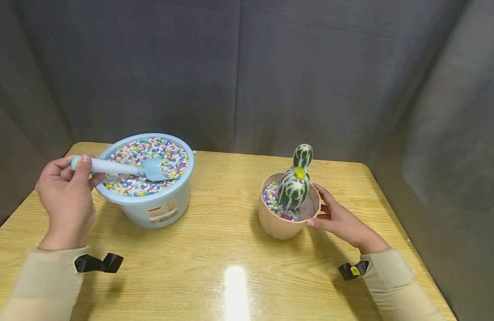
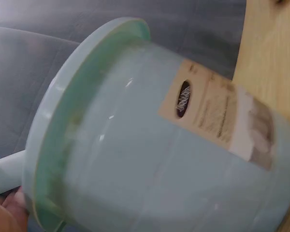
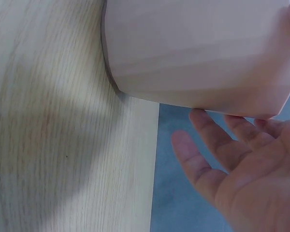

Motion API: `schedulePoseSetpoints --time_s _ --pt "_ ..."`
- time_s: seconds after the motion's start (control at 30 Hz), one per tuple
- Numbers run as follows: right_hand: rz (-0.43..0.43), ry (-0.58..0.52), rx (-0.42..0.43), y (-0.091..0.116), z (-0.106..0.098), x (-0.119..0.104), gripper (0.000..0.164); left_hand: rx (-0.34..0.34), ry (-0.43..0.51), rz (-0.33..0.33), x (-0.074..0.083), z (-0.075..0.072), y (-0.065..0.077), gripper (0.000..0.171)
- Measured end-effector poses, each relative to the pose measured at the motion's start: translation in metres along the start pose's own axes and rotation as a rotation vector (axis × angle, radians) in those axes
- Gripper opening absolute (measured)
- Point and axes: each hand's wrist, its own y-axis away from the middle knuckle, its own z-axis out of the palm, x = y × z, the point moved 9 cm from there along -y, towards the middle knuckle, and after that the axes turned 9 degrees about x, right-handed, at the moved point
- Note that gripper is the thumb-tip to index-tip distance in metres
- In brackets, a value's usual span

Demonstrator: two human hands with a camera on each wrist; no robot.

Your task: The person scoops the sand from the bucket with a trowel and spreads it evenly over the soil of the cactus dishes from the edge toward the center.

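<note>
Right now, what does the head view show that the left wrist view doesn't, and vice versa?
Only head: the right hand touching the flowerpot, the cactus standing in it, the scoop's blade, and the top of the colored pebbles in the bucket.

Only left wrist: the label's dark oval close up with pale lettering, too blurred to read surely, and the underside of the bucket's rim.

Both: bucket, label, scoop's handle, part of the left hand, table, gray curtain.
</note>
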Motion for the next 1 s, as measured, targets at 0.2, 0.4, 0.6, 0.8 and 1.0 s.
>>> schedulePoseSetpoints --time_s 0.2,0.4,0.6,0.8,1.0 --pt "-0.012 -0.007 0.002 -0.001 0.0 -0.001 0.096 0.031 0.029 -0.026 -0.001 -0.001 0.0 0.014" --pt "-0.008 0.003 -0.003 -0.002 0.001 0.0 0.096 0.075 0.074 -0.091 -0.003 -0.008 -0.004 0.011" --pt "-0.007 0.005 0.001 -0.002 0.0 0.0 0.096 0.088 0.143 -0.127 -0.005 -0.011 -0.007 0.011" --pt "0.002 -0.011 -0.012 -0.002 0.003 0.001 0.097 0.108 0.237 -0.145 -0.007 -0.017 -0.01 0.013" --pt "0.0 0.032 0.003 -0.001 0.0 -0.001 0.096 0.118 0.285 -0.167 -0.007 -0.019 -0.014 0.013"
